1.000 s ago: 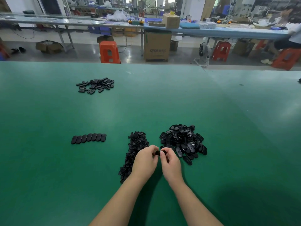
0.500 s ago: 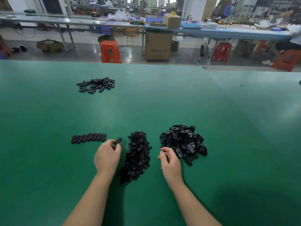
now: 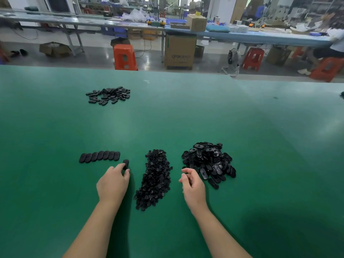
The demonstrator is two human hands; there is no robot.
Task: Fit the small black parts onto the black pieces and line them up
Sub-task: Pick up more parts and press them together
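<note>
Left hand (image 3: 113,184) pinches black piece (image 3: 126,163) with fingertips, just at 4 o'clock of row (image 3: 99,156) end, apart from it. Right hand (image 3: 192,185) holds nothing, fingers loosely curled, near pile (image 3: 209,161) of pieces. Small parts (image 3: 155,178) heaped between hands. Second pile (image 3: 108,94) at 11 o'clock, far on green table (image 3: 186,112).

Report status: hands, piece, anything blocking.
Left hand pinches oval black plastic piece, just right of the lined-up row. Right hand open, holding nothing. Nothing between piece and row.
</note>
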